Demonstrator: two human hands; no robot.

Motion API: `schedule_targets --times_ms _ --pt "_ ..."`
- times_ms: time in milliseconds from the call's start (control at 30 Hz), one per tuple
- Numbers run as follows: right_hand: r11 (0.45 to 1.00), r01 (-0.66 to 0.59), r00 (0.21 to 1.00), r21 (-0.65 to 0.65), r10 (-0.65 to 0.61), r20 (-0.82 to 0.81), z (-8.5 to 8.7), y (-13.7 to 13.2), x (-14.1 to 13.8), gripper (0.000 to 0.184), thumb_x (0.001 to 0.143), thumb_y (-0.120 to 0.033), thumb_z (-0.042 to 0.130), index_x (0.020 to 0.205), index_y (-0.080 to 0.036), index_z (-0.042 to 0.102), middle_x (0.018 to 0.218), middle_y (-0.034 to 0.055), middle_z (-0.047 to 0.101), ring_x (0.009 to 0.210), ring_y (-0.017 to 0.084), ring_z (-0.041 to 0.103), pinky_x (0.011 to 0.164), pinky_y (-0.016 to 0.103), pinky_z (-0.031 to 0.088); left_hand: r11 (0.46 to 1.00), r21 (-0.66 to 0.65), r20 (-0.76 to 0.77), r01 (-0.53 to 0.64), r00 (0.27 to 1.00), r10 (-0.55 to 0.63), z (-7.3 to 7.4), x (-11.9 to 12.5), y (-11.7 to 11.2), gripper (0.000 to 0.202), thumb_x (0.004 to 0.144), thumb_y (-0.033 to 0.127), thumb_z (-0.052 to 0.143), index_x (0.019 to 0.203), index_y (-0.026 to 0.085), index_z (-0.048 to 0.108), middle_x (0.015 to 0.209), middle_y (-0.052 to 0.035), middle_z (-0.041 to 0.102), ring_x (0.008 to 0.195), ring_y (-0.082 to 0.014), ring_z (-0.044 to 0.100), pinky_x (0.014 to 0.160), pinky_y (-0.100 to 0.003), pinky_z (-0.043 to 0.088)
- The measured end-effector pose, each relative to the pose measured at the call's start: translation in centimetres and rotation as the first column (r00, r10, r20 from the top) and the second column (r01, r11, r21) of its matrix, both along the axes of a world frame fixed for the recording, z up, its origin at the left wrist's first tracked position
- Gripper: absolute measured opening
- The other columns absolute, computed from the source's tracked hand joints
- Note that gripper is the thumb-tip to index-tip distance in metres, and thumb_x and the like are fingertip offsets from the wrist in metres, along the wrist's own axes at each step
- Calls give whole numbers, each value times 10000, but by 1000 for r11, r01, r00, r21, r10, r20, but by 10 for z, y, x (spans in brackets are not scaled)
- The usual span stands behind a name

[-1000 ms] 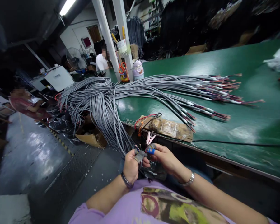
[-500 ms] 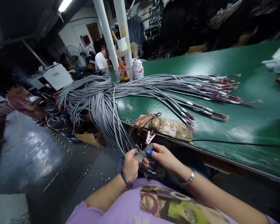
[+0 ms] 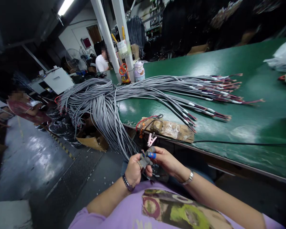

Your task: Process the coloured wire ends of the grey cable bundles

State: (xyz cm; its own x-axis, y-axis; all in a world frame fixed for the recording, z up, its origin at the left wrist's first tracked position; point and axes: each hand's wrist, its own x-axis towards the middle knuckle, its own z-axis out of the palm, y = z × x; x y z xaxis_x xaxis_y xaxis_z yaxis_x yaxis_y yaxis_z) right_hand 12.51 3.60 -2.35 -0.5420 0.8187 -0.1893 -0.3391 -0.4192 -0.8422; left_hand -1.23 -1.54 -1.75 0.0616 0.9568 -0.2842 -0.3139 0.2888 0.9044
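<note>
My left hand [image 3: 134, 169] is closed in a pinch at the end of a grey cable, with thin stripped wires [image 3: 143, 153] poking up past its fingertips. Against it, my right hand [image 3: 162, 159] pinches at the same wires, a blue wrap on one finger. Grey tape covers fingertips on both hands. A large bundle of grey cables [image 3: 107, 108] drapes over the table edge just beyond them. Above my fingers, a pink clothespin [image 3: 151, 140] stands at the edge by a worn wooden board [image 3: 173, 129]. The lower part of the held cable is hidden by my hands.
The green table [image 3: 252, 133] runs to the right, with fanned cable ends and a black cord on it. A scissors cup [image 3: 124, 74] and a lidded jar [image 3: 139, 71] stand by the post. A cardboard box [image 3: 92, 143] sits below left. Two people are farther off.
My right fingers have closed in on the wires, which now stand bunched upright between both hands. The whole view has shifted slightly.
</note>
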Motion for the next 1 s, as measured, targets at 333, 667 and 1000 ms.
schedule_targets --times_ms 333,667,1000 --pt "992 -20 990 121 3 140 6 -6 -1 398 640 -510 734 745 -167 559 568 -31 536 511 93 449 501 235 337 984 175 -329 -38 939 95 0 3 -4 314 719 451 668 688 150 586 510 -4 607 417 -99 534 445 -200 439" --pt "989 -22 972 147 -14 236 10 -6 -1 359 647 -500 710 667 -181 548 506 -31 534 484 97 434 487 241 333 985 167 -369 -51 923 111 1 2 -5 343 720 480 663 669 156 563 522 -9 612 414 -102 537 440 -202 443" --pt "993 -58 996 -103 50 -79 4 -9 -3 310 637 -395 754 643 -170 542 515 -38 516 467 85 432 506 246 333 996 89 -89 -22 996 30 2 2 -2 376 670 487 681 627 122 600 470 -19 581 350 -89 478 382 -208 396"
